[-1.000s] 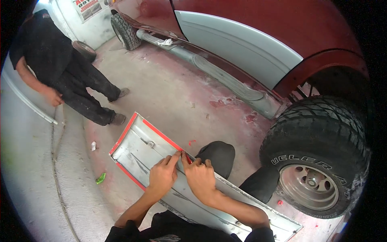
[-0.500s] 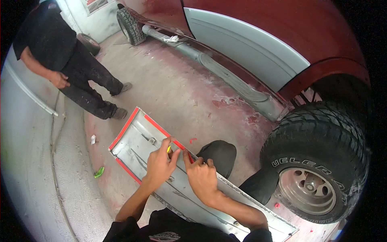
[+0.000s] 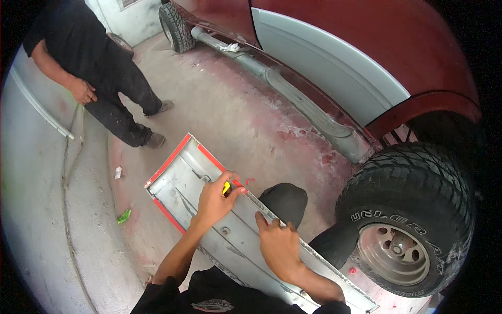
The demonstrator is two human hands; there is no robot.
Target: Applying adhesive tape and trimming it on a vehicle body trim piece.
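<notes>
The pale gray panel lies beneath both grips. The left grip is closed around a small yellow object, near red tape along the panel's far edge; the right grip curls at that edge, though whether it pinches anything I cannot tell. White outlined lettering circles the tire; a pale emblem marks the black shirt.

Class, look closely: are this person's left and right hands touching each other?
Apart. The head view shows the left hand and right hand with pale panel visible between them.
</notes>
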